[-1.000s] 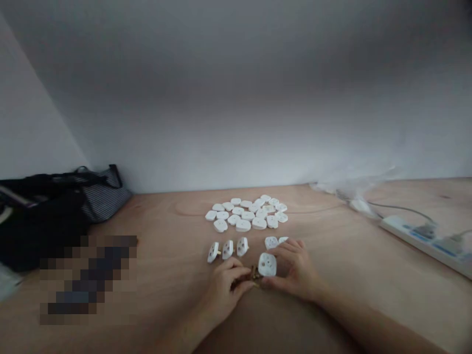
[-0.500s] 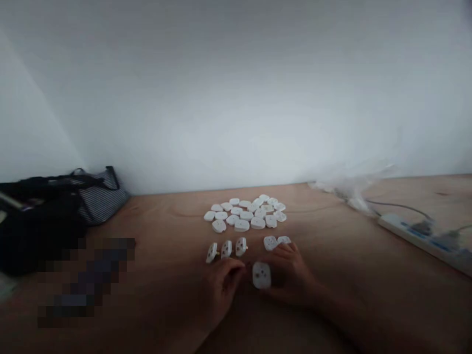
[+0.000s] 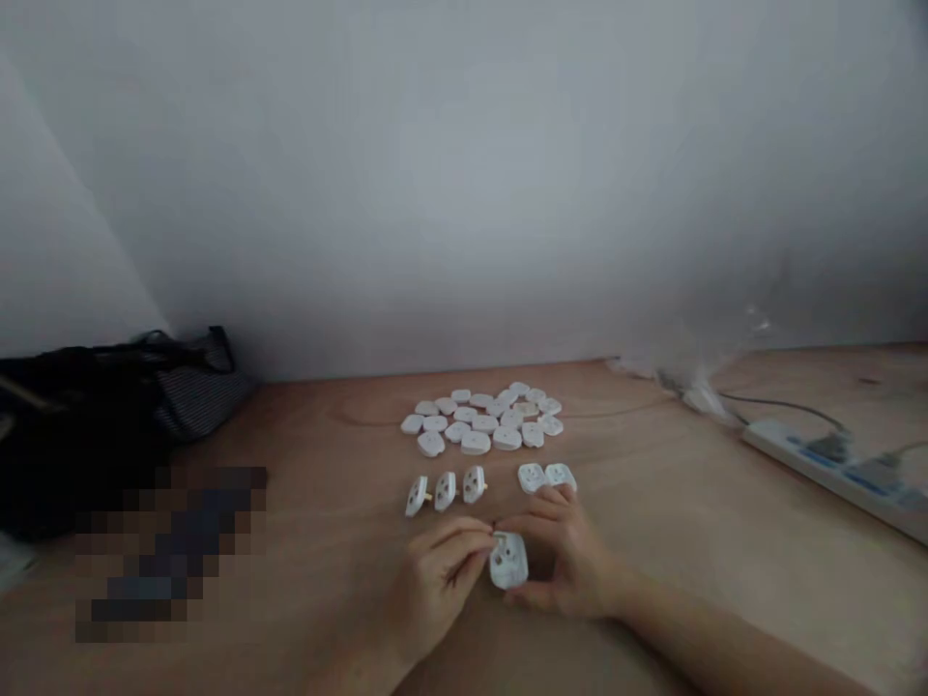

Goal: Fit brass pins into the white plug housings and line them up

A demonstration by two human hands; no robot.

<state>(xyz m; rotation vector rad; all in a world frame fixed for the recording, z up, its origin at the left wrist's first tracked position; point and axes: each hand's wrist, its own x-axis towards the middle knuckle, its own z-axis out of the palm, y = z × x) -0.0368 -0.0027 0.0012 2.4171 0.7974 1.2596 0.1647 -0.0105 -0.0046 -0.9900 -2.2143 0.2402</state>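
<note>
Your left hand (image 3: 439, 590) pinched a brass pin (image 3: 497, 534) | your right hand (image 3: 569, 565) gripped the plug (image 3: 508, 562) | change: left hand had closed in on the plug

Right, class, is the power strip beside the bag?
No, the power strip lies far right on the table, the bag far left.

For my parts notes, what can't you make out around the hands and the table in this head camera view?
Head view:
- Small brass piece at the left hand's fingertips: too small and blurred to identify.
- Lower side of the white plug housing: hidden by the right hand.
- Object on the wooden table: hidden by a pixelated patch.
- Power strip: right end cut off by the frame edge.
</note>
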